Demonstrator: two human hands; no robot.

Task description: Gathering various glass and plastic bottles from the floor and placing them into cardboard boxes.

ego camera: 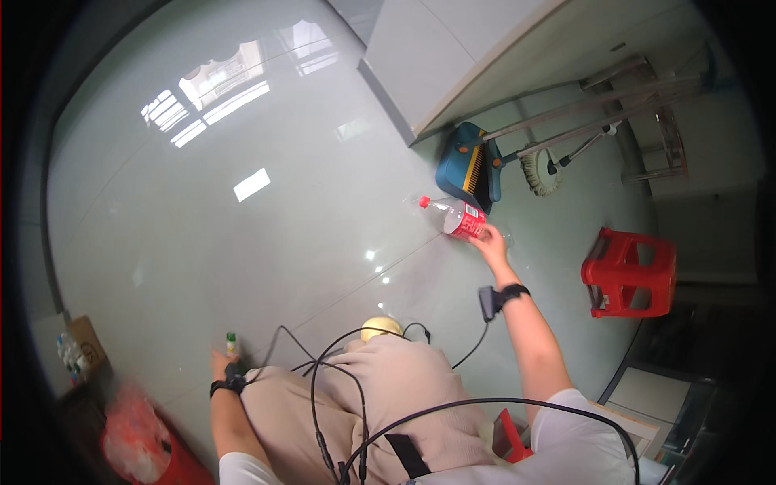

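Observation:
A clear plastic bottle (456,216) with a red cap and a red label lies tilted over the floor. My right hand (492,244) grips it at the label end, the cap pointing away to the upper left. Beside my left knee, my left hand (220,362) is closed around a small green bottle (231,344). Only that bottle's top and upper part show; my hand, wrist and its strap cover most of the rest. Whether the clear bottle touches the floor, I cannot tell.
A blue dustpan with broom (464,167) and a mop (541,170) stand just beyond the clear bottle. To the right is a red plastic stool (630,273). A red bin (142,439) with a plastic liner stands at lower left. Black cables (315,388) cross my lap.

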